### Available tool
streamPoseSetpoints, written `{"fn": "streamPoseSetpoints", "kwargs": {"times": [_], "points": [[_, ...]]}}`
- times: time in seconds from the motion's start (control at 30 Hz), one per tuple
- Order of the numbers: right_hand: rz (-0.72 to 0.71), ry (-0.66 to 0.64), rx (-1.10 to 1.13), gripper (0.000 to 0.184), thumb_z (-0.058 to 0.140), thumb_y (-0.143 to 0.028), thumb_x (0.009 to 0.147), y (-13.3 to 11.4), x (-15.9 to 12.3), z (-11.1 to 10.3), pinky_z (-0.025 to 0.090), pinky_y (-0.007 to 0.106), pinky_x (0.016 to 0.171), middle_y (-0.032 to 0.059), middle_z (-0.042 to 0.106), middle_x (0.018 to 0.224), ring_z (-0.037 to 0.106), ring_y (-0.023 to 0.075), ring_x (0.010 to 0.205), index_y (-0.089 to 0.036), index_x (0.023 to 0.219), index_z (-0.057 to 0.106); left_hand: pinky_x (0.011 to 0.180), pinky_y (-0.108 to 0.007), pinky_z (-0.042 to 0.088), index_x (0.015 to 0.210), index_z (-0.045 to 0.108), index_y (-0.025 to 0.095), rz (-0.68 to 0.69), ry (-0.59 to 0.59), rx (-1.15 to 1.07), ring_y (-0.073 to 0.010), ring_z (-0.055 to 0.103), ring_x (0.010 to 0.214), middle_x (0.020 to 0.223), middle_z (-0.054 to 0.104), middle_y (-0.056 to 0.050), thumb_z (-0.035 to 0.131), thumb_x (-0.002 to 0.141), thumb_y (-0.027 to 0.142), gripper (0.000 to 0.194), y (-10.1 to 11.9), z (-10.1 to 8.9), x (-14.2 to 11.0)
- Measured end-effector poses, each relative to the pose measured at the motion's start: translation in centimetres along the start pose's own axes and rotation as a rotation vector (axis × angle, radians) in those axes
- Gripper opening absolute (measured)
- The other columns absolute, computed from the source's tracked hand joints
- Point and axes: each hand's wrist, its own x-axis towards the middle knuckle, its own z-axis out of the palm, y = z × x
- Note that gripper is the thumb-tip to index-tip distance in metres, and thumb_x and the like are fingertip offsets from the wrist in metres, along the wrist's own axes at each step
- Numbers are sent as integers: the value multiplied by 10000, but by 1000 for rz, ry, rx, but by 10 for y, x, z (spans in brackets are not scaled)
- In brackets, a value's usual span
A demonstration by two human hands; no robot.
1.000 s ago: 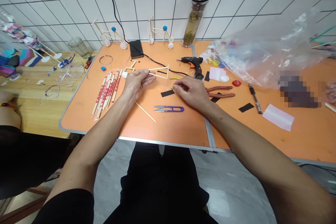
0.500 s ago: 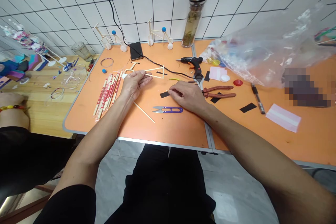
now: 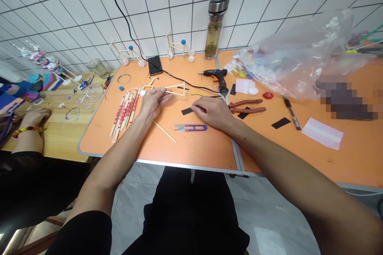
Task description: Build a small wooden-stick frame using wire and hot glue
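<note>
My left hand (image 3: 154, 101) is shut on a small frame of glued wooden sticks (image 3: 175, 89), with a white wheel (image 3: 143, 93) at the end near my fingers. My right hand (image 3: 211, 112) rests on the orange table (image 3: 191, 147), fingers closed, with nothing visible in them. Its fingertips are right beside a black strip (image 3: 187, 110). Purple-handled thread snips (image 3: 190, 128) lie just below that hand, and a loose wooden stick (image 3: 164, 132) lies below my left wrist. Chopsticks in red-printed wrappers (image 3: 124, 111) lie left of my left hand.
A black glue gun (image 3: 214, 73) and red-handled pliers (image 3: 247, 106) lie beyond my right hand. A black cable (image 3: 185, 79) crosses the table from a phone (image 3: 154, 65). Two stick bicycle models (image 3: 179, 46) stand at the back, beside a glass bottle (image 3: 214, 28). A co-worker's hand (image 3: 34, 117) rests on a wooden table.
My right fingertips have moved left, closer to the black strip. My left hand still holds the stick frame. The view has tilted upward, so the table sits lower in the picture.
</note>
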Motion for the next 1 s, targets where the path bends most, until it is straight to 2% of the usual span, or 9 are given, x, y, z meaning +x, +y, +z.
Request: {"fn": "streamPoseSetpoints", "kwargs": {"times": [0.17,0.37,0.53,0.73,0.9,1.0], "points": [[-7,1,-1,274,623,-287,1149,3,0,1,515,404,766,85,913,1030,842,278,945,-235,1009,853,764,-174,695,884,792,144,-4,-35,-13,-112,848,707,853,879,-68,765,1078,101,201,-4,-1,2],[31,66,7,252,631,-260,1127,7,2,-9,530,398,786,84,908,1030,835,275,943,-240,982,836,841,-207,720,885,799,151,0,-32,-26,-119,845,704,832,875,-59,867,1014,137,147,-4,0,3],[95,133,1,230,651,-241,1097,14,5,-13,532,386,795,87,895,1000,819,272,925,-232,936,816,841,-215,720,878,795,132,6,-29,-56,-121,845,699,865,886,-78,776,1068,82,197,-2,1,2],[110,107,-34,260,624,-266,1115,19,6,-12,519,390,796,90,866,946,794,275,904,-229,928,801,891,-231,720,851,800,135,15,-27,-62,-121,839,699,882,893,-89,700,1108,60,285,-3,0,5],[61,82,-17,219,626,-234,1133,19,7,-10,550,392,857,103,887,1090,815,281,1019,-225,1045,826,865,-238,722,853,800,130,29,-9,-80,-125,839,699,875,888,-93,724,1098,61,266,-1,-2,7],[23,25,-43,199,644,-236,1148,17,6,-8,541,389,840,110,881,1157,810,284,1056,-223,1116,840,863,-246,727,875,801,131,19,1,-85,-129,843,703,880,887,-88,763,1082,74,218,0,-3,8]]}}
